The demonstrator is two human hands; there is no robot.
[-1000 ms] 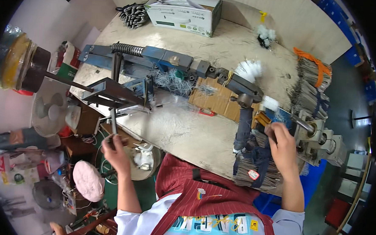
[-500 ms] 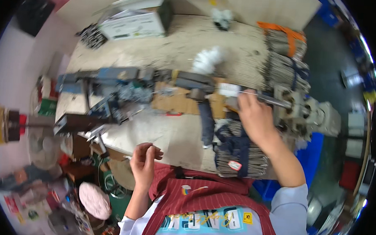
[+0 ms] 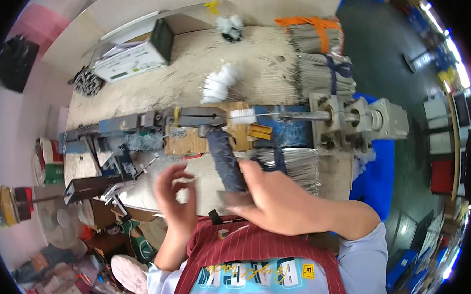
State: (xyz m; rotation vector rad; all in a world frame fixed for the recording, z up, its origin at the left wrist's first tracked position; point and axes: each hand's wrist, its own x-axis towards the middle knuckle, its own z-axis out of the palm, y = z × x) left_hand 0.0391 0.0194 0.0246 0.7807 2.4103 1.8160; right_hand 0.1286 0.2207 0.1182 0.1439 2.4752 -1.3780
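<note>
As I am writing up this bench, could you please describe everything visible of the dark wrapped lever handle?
The dark wrapped lever handle is long and thick, its uneven blue-black covering looking like wound cloth or tape. From the dark metal arm it slants down the picture and slightly right. The right hand is at its near end, where blur hides the exact grip.
</note>
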